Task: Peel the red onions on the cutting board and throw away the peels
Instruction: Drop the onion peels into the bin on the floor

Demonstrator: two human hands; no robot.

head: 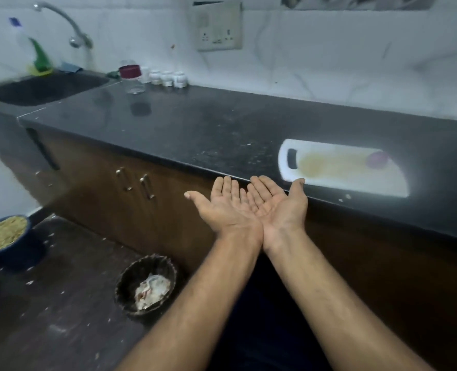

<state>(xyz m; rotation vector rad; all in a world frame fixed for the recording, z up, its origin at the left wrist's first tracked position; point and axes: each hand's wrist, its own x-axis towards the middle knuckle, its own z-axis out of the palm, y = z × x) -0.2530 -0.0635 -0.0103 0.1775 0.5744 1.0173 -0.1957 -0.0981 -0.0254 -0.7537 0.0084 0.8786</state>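
Observation:
A white cutting board (337, 180) with a yellowish stain lies on the black counter at the right. One red onion (377, 159) sits near the board's far right end. My left hand (226, 206) and my right hand (278, 203) are held side by side, palms up and fingers straight, in front of the counter edge just left of the board. Both palms hold nothing. A dark round bin (147, 283) stands on the floor below, with pale scraps inside it.
The black counter (195, 124) runs from a dark sink (48, 88) with a tap at the far left. A jar with a maroon lid (132, 76) and small white jars stand by the wall. A blue bowl (4, 234) of pale strands sits on the floor at left.

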